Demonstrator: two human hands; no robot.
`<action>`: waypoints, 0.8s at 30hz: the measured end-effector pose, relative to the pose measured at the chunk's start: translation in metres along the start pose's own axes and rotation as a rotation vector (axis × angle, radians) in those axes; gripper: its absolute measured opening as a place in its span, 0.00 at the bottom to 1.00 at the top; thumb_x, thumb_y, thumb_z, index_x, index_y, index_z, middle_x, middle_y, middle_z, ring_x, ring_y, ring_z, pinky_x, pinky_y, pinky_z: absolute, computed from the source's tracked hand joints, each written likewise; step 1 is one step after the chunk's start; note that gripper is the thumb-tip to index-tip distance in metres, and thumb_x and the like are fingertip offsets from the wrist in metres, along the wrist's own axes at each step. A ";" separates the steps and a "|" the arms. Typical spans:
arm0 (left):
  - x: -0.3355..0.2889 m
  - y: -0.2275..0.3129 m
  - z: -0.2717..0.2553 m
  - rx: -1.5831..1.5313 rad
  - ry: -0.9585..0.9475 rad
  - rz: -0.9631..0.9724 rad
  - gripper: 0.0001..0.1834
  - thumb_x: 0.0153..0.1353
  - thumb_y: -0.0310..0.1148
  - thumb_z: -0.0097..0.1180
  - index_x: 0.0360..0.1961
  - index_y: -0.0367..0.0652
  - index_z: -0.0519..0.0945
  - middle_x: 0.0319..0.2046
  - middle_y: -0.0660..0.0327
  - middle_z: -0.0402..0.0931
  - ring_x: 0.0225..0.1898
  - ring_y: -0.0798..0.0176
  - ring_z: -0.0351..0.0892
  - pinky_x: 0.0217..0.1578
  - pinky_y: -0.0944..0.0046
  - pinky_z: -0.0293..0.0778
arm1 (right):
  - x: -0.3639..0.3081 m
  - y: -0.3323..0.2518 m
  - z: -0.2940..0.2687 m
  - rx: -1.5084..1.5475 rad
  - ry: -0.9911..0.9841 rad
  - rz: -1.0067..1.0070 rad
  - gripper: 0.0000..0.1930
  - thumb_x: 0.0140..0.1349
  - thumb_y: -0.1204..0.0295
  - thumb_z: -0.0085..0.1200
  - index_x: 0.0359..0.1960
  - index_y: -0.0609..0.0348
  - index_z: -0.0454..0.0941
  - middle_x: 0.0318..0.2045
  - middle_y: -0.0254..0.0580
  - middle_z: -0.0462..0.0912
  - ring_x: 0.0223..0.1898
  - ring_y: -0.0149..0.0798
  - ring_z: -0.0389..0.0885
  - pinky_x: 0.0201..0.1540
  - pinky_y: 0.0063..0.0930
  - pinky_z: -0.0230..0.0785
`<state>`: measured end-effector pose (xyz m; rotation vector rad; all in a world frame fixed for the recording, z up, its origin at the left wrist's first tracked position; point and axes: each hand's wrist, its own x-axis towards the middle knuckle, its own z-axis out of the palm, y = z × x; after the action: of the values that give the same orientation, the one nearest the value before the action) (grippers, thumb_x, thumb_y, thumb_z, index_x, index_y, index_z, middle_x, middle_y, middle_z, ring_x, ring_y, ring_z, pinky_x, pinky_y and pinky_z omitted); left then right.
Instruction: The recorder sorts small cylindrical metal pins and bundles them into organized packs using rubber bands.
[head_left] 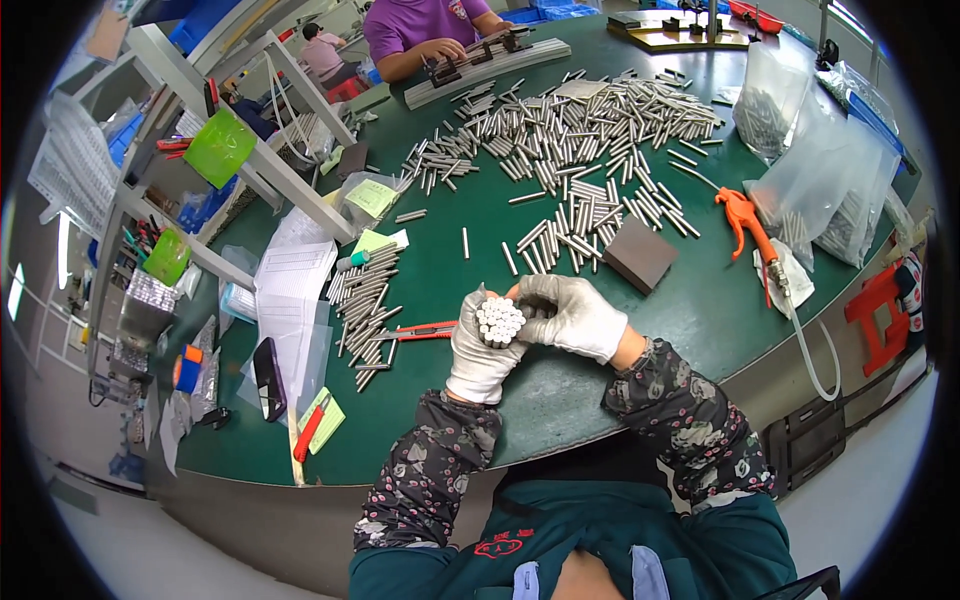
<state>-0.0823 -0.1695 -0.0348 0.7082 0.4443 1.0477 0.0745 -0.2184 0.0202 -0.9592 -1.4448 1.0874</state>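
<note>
Near the front edge of the tabletop (565, 410), about midway between left and right corners, grasps a bundle of rods (500, 321) in the left grip (474, 362), gloved and curled around the left and near sides. Holds the round ends turned up toward the head view, probably for checking the end faces and levelling them at a glance. Right grip (578, 315): closed in with bent fingers at the right side of the bundle, likely to steady or align the outer pieces. Cannot tell whether also pinching a single rod.

Toward the far edge, spread in a broad loose pile of rods (600, 125), presumably for easy picking. Toward the left edge, laid roughly parallel in a separate row of rods (362, 300), perhaps to avoid mixing. Just left of the left grip, set down with handles toward the glove: red-handled tool (425, 330), likely for quick pickup. Beyond the right grip, beside the near end of the pile: brown block (640, 255), possibly serving as a stop. Near the right edge: orange air gun (742, 222), probably parked clear of the working area.

Relative to the grip: seated upright against the left palm, between left glove and right fingertips.
</note>
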 end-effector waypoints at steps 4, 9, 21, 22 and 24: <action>0.002 0.003 0.000 0.325 -0.107 0.174 0.15 0.59 0.32 0.57 0.43 0.43 0.67 0.33 0.64 0.73 0.37 0.68 0.76 0.42 0.68 0.76 | -0.001 0.007 0.001 -0.059 0.007 -0.050 0.17 0.50 0.77 0.63 0.42 0.65 0.76 0.29 0.33 0.78 0.31 0.24 0.74 0.37 0.20 0.70; 0.007 -0.003 -0.011 -0.011 -0.068 -0.030 0.20 0.53 0.24 0.60 0.44 0.44 0.64 0.35 0.65 0.70 0.36 0.69 0.74 0.39 0.70 0.76 | -0.003 0.010 -0.002 -0.116 0.011 -0.084 0.17 0.49 0.77 0.64 0.41 0.65 0.77 0.29 0.34 0.78 0.31 0.25 0.75 0.37 0.21 0.70; 0.010 -0.016 -0.024 0.609 -0.048 0.266 0.23 0.50 0.24 0.64 0.44 0.45 0.65 0.36 0.64 0.71 0.36 0.70 0.75 0.39 0.70 0.76 | -0.002 0.007 -0.001 -0.107 0.000 -0.094 0.16 0.49 0.77 0.64 0.40 0.65 0.77 0.28 0.35 0.78 0.30 0.25 0.74 0.35 0.21 0.70; 0.011 -0.018 -0.027 0.609 -0.046 0.267 0.23 0.50 0.24 0.64 0.44 0.45 0.65 0.36 0.64 0.71 0.36 0.70 0.75 0.39 0.70 0.76 | -0.002 0.006 -0.001 -0.114 -0.006 -0.096 0.15 0.49 0.77 0.64 0.40 0.65 0.77 0.27 0.35 0.78 0.30 0.24 0.74 0.35 0.20 0.70; 0.012 -0.021 -0.034 0.770 -0.069 0.421 0.25 0.48 0.24 0.66 0.44 0.45 0.65 0.36 0.65 0.72 0.36 0.71 0.76 0.38 0.70 0.76 | -0.002 0.005 0.000 -0.128 -0.007 -0.100 0.15 0.49 0.77 0.63 0.40 0.65 0.77 0.27 0.35 0.78 0.29 0.24 0.74 0.35 0.20 0.70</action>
<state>-0.0852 -0.1545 -0.0735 1.5683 0.6644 1.2395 0.0751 -0.2186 0.0151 -0.9626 -1.5665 0.9350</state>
